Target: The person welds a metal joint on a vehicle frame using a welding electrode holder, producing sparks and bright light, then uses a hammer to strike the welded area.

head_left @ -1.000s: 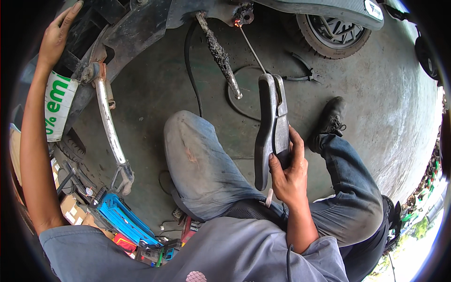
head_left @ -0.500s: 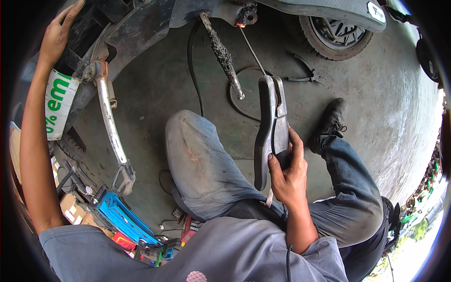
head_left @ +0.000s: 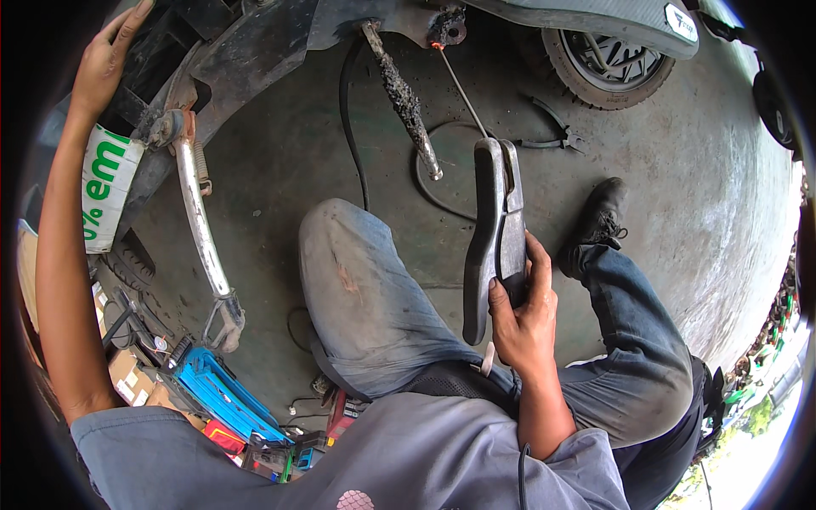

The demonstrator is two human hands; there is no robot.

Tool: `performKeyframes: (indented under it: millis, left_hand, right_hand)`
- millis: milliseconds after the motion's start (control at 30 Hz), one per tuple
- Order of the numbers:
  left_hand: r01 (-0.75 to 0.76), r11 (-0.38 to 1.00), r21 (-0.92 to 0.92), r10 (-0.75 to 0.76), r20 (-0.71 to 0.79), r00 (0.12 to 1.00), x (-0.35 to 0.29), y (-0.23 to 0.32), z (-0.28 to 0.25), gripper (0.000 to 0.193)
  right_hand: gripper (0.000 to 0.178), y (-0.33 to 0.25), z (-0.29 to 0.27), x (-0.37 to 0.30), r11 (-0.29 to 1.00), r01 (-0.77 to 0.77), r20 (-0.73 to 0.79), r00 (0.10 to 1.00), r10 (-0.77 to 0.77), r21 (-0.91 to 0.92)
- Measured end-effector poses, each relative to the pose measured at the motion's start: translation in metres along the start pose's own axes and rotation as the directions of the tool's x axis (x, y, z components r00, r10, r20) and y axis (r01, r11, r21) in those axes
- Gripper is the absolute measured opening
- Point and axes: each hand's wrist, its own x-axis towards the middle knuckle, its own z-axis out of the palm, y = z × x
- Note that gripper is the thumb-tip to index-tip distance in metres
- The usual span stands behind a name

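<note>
My right hand [head_left: 527, 327] is wrapped round a black welding electrode holder [head_left: 487, 229]. From its jaws a thin welding rod [head_left: 463, 98] runs up to a small glowing orange spot beside a dark metal lug [head_left: 456, 33] under the vehicle. To the left of the rod, a rusty, crusted metal bar [head_left: 399, 98] slants down from the metal frame [head_left: 246, 64]. My left hand [head_left: 104, 72] is raised at the upper left against the vehicle, its fingers stretched out; the fingertips run off at the picture's edge.
A silver stand leg [head_left: 202, 221] with a spring hangs at left. Pliers [head_left: 557, 132] and a looped black cable [head_left: 421, 170] lie on the floor. A wheel [head_left: 608, 72] stands upper right. At lower left sit a blue tray [head_left: 223, 395] and boxes [head_left: 129, 378].
The electrode holder and my right hand have shifted slightly to the right. The rod's tip still meets the glowing spot, which looks a little dimmer. My left hand has not moved.
</note>
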Motion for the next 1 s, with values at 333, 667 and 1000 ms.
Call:
performKeyframes:
  millis: [333, 667, 1000]
  left_hand:
    - [-0.038, 0.999, 0.035, 0.037, 0.008, 0.999, -0.001, -0.007, -0.003, 0.05]
    - [-0.117, 0.992, 0.055, 0.12, -0.04, 0.992, -0.008, 0.03, 0.005, 0.046]
    - [-0.092, 0.995, 0.029, 0.093, -0.044, 0.995, -0.004, 0.019, 0.0, 0.049]
  right_hand:
    - [0.058, 0.008, -0.011, 0.004, 0.978, -0.017, 0.051, 0.999, 0.007, 0.208]
    - [0.054, 0.024, -0.011, -0.005, 0.907, -0.304, 0.174, 0.949, 0.263, 0.29]
    - [0.053, 0.012, -0.012, 0.004, 0.884, -0.199, 0.151, 0.977, 0.148, 0.422]
